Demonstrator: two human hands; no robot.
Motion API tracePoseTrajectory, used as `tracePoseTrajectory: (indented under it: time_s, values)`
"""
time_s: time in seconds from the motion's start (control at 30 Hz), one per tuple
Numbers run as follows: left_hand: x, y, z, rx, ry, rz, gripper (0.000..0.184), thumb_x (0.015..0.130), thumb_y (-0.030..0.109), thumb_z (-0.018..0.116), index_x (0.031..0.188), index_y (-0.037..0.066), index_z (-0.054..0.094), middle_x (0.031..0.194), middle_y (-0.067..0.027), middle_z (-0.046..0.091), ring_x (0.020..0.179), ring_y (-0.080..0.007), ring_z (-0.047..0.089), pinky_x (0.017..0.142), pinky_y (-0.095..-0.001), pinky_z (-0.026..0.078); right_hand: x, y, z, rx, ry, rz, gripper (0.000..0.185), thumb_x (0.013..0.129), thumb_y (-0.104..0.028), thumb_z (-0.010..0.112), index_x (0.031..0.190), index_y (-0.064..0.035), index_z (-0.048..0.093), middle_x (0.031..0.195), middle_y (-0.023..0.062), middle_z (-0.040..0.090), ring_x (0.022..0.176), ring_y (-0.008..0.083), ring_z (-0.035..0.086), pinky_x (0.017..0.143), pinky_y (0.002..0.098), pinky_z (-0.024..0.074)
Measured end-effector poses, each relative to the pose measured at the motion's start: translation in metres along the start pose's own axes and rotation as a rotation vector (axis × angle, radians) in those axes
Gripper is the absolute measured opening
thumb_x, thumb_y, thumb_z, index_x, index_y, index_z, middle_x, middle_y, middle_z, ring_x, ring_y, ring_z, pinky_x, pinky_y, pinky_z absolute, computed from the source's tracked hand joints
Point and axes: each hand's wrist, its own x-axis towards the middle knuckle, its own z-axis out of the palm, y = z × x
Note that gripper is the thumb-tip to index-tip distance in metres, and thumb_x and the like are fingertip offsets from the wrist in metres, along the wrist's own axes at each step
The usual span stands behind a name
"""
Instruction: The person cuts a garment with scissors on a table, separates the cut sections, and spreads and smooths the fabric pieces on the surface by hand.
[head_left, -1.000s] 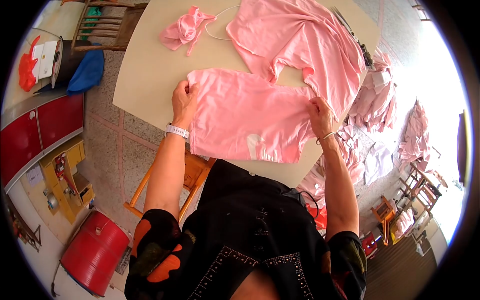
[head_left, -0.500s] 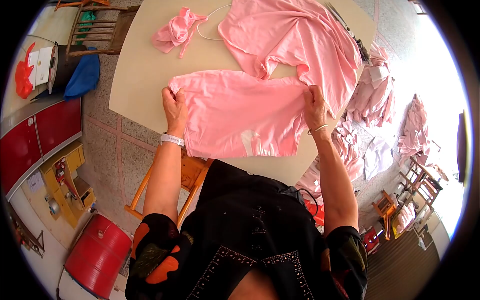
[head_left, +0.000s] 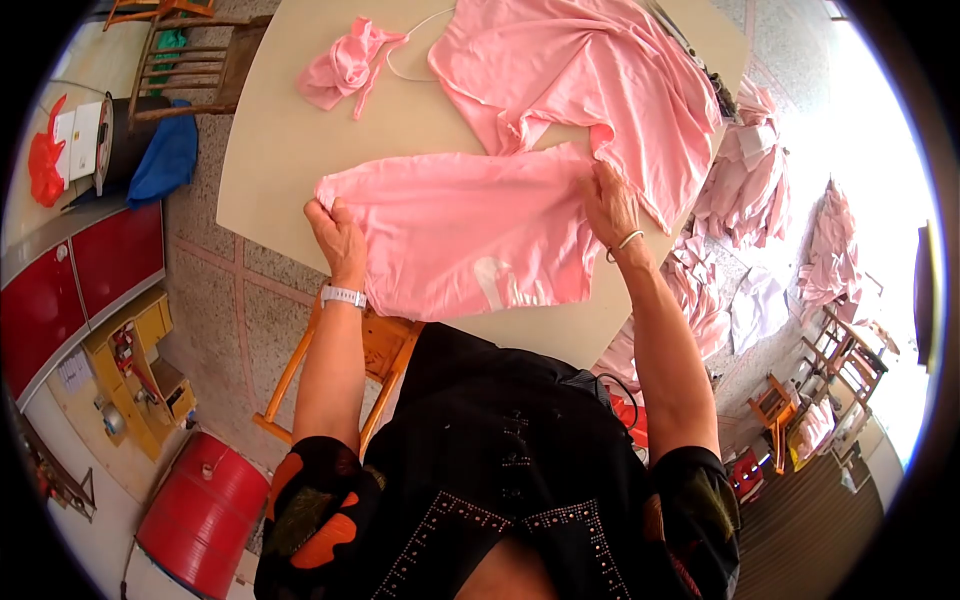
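A pink piece of fabric [head_left: 450, 225] with a whitish patch near its lower edge is stretched between my hands over the table. My left hand [head_left: 340, 240] grips its left edge, fingers curled round the cloth. At its right edge my right hand [head_left: 608, 210] is closed on the fabric, close to a larger pink garment [head_left: 580, 75] spread crumpled behind it. A knotted pink cloth strip [head_left: 345, 68] lies at the table's far left, beside a thin white cord [head_left: 405, 74].
The beige table [head_left: 265, 170] has scissors [head_left: 672, 28] at its far right edge. Bundles of pink cloth [head_left: 745, 185] lie to the right. A wooden chair [head_left: 205, 70] stands at the back left, a wooden stool [head_left: 385, 345] at the near edge, and a red drum [head_left: 205, 510] lower left.
Both hands and the pink fabric have shifted slightly left. The left end has dropped a little nearer to me, so the piece now lies tilted.
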Motion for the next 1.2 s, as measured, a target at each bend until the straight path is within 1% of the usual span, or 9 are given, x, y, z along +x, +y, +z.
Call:
tracePoseTrajectory:
  time_s: [0.1,0.27,0.4,0.6,0.83,0.93,1.0,1.13,1.2]
  values:
    - [-0.007,-0.011,-0.009,0.029,-0.118,0.101,0.023,0.100,0.014,0.050,0.113,-0.004,0.043,0.100,-0.0175,0.051,0.090,-0.0276,0.051,0.085,-0.0393,0.045,-0.019,-0.006,-0.008,0.019,-0.129,0.043,0.021,0.092,-0.022,0.056,0.098,-0.0010,0.056,0.086,0.0256,0.065,0.084,0.0448,0.064,0.074,0.0521,0.0478]
    - [-0.008,-0.004,-0.025,0.010,-0.198,0.073,0.024,0.101,0.013,0.050,0.116,-0.004,0.043,0.100,-0.0168,0.050,0.090,-0.0264,0.050,0.085,-0.0389,0.045,-0.051,-0.005,-0.011,0.023,-0.186,0.091,0.020,0.092,-0.019,0.059,0.099,-0.0005,0.055,0.077,0.0255,0.062,0.075,0.0448,0.062,0.069,0.0495,0.0471]
    - [0.002,-0.008,-0.018,0.008,-0.171,0.065,0.024,0.101,0.013,0.050,0.117,-0.004,0.043,0.102,-0.0145,0.050,0.089,-0.0244,0.050,0.084,-0.0377,0.046,-0.044,-0.032,-0.018,0.197,-0.014,-0.010,0.020,0.094,-0.018,0.060,0.105,-0.0018,0.055,0.077,0.0254,0.062,0.074,0.0445,0.062,0.066,0.0494,0.0466]
    - [0.003,-0.019,-0.006,-0.085,-0.045,0.090,0.023,0.102,0.014,0.050,0.116,-0.003,0.042,0.103,-0.0139,0.051,0.090,-0.0238,0.051,0.085,-0.0368,0.046,-0.031,-0.015,0.010,0.057,0.061,0.044,0.022,0.097,-0.022,0.056,0.112,-0.0065,0.052,0.077,0.0250,0.065,0.076,0.0479,0.063,0.066,0.0548,0.0469]
    - [-0.007,0.004,-0.006,-0.016,-0.151,0.229,0.020,0.104,0.015,0.047,0.116,0.000,0.042,0.098,-0.0222,0.059,0.087,-0.0360,0.062,0.076,-0.0448,0.049,-0.075,0.009,0.014,-0.110,0.001,0.129,0.020,0.099,-0.023,0.056,0.105,-0.0055,0.048,0.083,0.0283,0.064,0.080,0.0499,0.062,0.066,0.0560,0.0452]
    - [0.001,0.019,0.004,0.025,-0.141,0.248,0.018,0.104,0.015,0.046,0.114,0.001,0.041,0.095,-0.0251,0.061,0.086,-0.0413,0.063,0.072,-0.0482,0.048,-0.082,0.009,0.005,0.040,-0.032,0.181,0.020,0.100,-0.022,0.055,0.106,-0.0051,0.048,0.084,0.0289,0.063,0.080,0.0500,0.061,0.065,0.0556,0.0437]
    - [0.008,0.024,0.012,0.026,-0.077,0.237,0.017,0.104,0.015,0.046,0.113,0.001,0.041,0.094,-0.0263,0.060,0.085,-0.0430,0.063,0.071,-0.0493,0.048,-0.083,0.003,-0.001,0.106,0.064,0.096,0.020,0.100,-0.022,0.055,0.109,-0.0058,0.048,0.083,0.0288,0.062,0.079,0.0505,0.061,0.065,0.0557,0.0432]
    - [0.016,0.023,0.018,0.090,-0.051,0.255,0.018,0.101,0.010,0.051,0.115,0.001,0.044,0.096,-0.0250,0.061,0.090,-0.0416,0.062,0.076,-0.0503,0.047,-0.082,0.007,0.006,0.133,0.094,0.135,0.023,0.101,-0.023,0.054,0.117,-0.0077,0.047,0.082,0.0294,0.062,0.079,0.0516,0.060,0.065,0.0557,0.0434]
    - [0.019,0.019,0.021,0.219,0.031,0.376,0.023,0.097,0.006,0.056,0.117,0.002,0.046,0.099,-0.0231,0.062,0.095,-0.0390,0.061,0.081,-0.0491,0.047,-0.076,0.006,0.008,0.057,0.100,0.134,0.023,0.102,-0.023,0.053,0.118,-0.0078,0.047,0.082,0.0296,0.062,0.079,0.0517,0.059,0.065,0.0560,0.0433]
